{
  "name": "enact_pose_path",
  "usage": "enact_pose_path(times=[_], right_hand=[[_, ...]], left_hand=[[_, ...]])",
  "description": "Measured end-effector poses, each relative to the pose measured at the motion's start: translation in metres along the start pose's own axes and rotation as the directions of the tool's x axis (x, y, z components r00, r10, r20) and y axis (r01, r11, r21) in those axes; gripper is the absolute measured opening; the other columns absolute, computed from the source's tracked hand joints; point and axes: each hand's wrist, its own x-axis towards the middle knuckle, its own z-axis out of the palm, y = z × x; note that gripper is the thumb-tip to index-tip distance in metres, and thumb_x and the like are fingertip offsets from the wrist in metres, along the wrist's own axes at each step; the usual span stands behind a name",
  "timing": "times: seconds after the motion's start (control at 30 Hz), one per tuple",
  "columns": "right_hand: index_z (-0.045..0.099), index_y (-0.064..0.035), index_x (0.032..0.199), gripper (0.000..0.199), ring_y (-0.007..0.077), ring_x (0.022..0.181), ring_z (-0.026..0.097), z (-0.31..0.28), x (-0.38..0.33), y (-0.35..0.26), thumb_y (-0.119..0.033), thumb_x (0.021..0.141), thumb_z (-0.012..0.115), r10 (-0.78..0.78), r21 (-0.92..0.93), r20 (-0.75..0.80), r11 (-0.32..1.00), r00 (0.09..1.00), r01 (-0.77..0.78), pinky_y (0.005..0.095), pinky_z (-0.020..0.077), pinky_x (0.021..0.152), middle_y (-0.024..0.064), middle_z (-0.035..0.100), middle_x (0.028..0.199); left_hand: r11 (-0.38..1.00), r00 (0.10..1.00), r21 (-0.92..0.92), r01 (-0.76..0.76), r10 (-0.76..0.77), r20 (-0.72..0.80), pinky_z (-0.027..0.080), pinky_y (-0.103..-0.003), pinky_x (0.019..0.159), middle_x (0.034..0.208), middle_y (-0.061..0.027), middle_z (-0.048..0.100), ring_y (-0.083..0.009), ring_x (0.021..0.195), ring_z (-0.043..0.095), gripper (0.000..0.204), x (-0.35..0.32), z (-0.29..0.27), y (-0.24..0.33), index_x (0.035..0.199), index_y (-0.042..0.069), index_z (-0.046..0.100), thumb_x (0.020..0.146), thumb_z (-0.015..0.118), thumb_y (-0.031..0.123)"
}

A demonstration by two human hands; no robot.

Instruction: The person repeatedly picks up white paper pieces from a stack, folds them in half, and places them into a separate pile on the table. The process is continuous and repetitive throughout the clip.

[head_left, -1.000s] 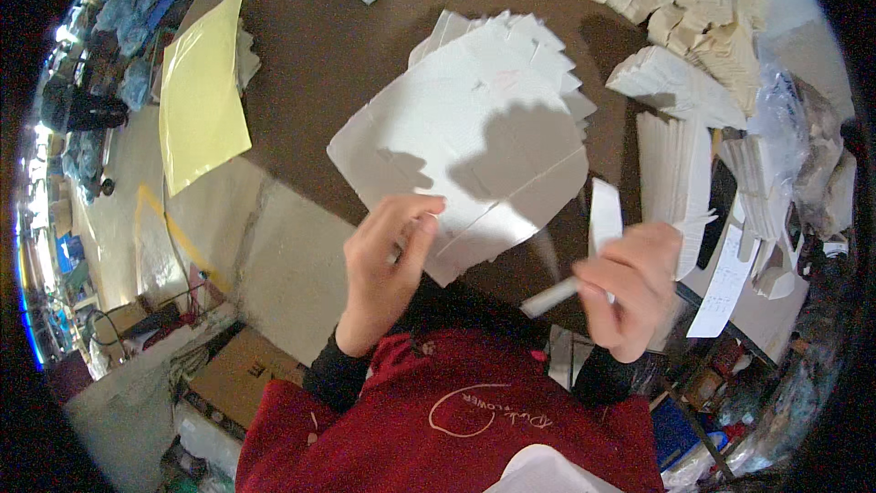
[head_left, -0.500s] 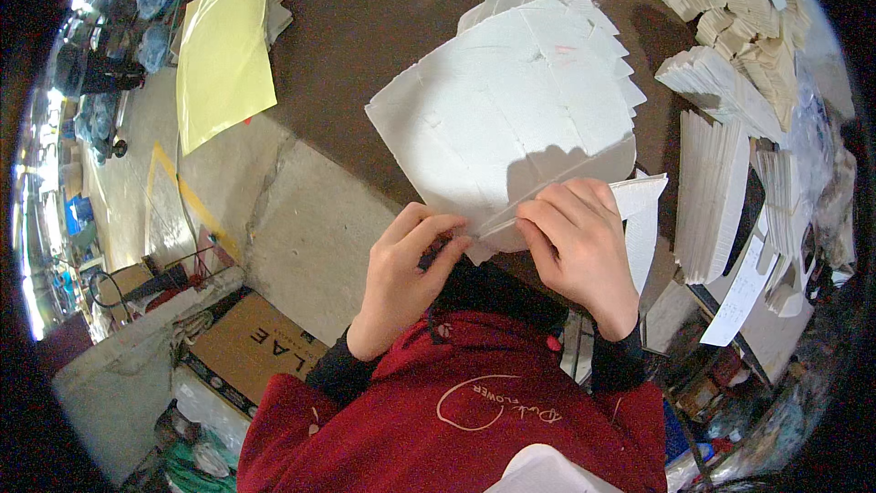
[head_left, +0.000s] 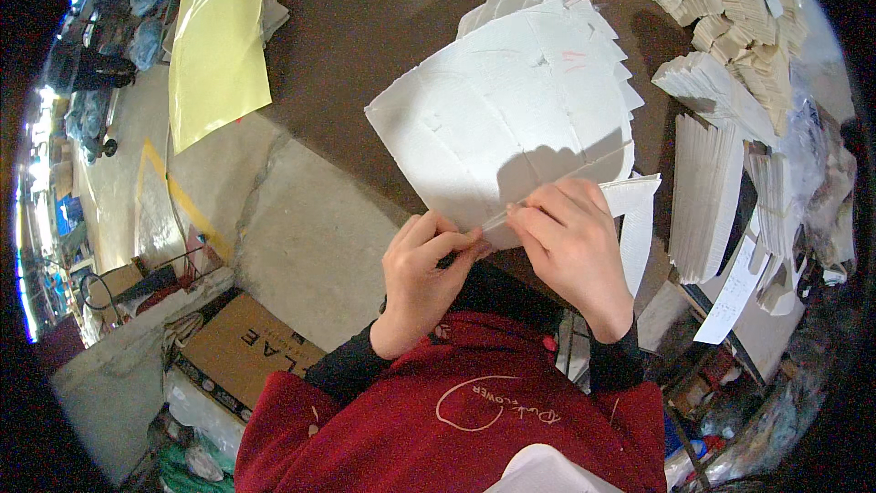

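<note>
A large white sheet point(head_left: 484, 110), thick like paper or fabric and marked by several creases, lies on top of a fanned stack of similar sheets on the brown table point(head_left: 338, 46). My left hand point(head_left: 424, 265) is closed at its near left corner, thumb and fingers pinching the edge. Close beside it, my right hand point(head_left: 570, 242) pinches a narrow fold along the same near edge. Both sets of fingertips almost meet, and they partly hide the fold. The right hand's shadow falls across the sheet.
Folded white stacks point(head_left: 707, 196) stand along the table's right side, with cream folded bundles point(head_left: 730, 18) behind them. A yellow sheet point(head_left: 222, 55) overhangs the left edge. A written paper strip point(head_left: 733, 297) hangs at right. A cardboard box point(head_left: 242, 347) sits at lower left.
My left hand has shifted slightly right and up, bringing its fingertips nearer the right hand. My right hand has moved slightly left along the fold.
</note>
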Motion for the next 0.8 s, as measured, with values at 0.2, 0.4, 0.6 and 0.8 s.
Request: enact_pose_path(times=[0.2, 0.4, 0.6, 0.8], right_hand=[[0.074, -0.0120, 0.114, 0.036, 0.0276, 0.126, 0.051, -0.005, -0.011, 0.007, -0.016, 0.078, 0.077, -0.080, -0.380, -0.176, 0.925, 0.981, 0.007, 0.0400, 0.0401, 0.106, 0.0123, 0.055, 0.137], [0.063, -0.0101, 0.134, 0.046, 0.0324, 0.138, 0.043, -0.035, -0.024, 0.037, -0.015, 0.089, 0.072, 0.400, -0.012, -0.456, 0.890, 0.795, -0.455, 0.0441, 0.0347, 0.113, 0.0158, 0.049, 0.148], [0.066, -0.0006, 0.126, 0.034, 0.0313, 0.122, 0.059, -0.027, -0.034, 0.044, -0.007, 0.093, 0.066, 0.572, 0.285, -0.345, 0.820, 0.744, -0.497, 0.0368, 0.0453, 0.103, 0.0173, 0.059, 0.135], [0.068, 0.0016, 0.123, 0.029, 0.0201, 0.111, 0.062, -0.021, -0.033, 0.043, -0.005, 0.095, 0.065, 0.597, 0.302, -0.354, 0.802, 0.720, -0.516, 0.0303, 0.0476, 0.094, 0.0113, 0.064, 0.127]], left_hand=[[1.000, 0.997, 0.024, 0.015, -0.013, -0.079, 0.045, -0.034, 0.062, 0.073, -0.0030, 0.060, -0.0216, 0.069, 0.055, 0.011, -0.001, 0.005, 0.003, 0.076, 0.005, 0.073, 0.072, 0.084, 0.007], [0.999, 0.993, -0.025, 0.043, -0.045, -0.105, 0.044, -0.034, 0.061, 0.072, -0.0043, 0.060, -0.0207, 0.069, 0.055, 0.012, -0.003, 0.009, 0.003, 0.076, 0.004, 0.073, 0.072, 0.084, 0.005], [0.999, 0.993, -0.035, 0.018, -0.022, -0.112, 0.044, -0.032, 0.062, 0.073, -0.0063, 0.060, -0.0201, 0.069, 0.056, 0.013, -0.007, 0.012, -0.002, 0.078, 0.001, 0.071, 0.072, 0.083, -0.001], [0.999, 0.985, 0.024, -0.028, 0.032, -0.172, 0.047, -0.031, 0.063, 0.074, -0.0070, 0.060, -0.0191, 0.070, 0.058, 0.015, -0.014, 0.019, -0.009, 0.081, 0.002, 0.072, 0.073, 0.082, -0.005]])
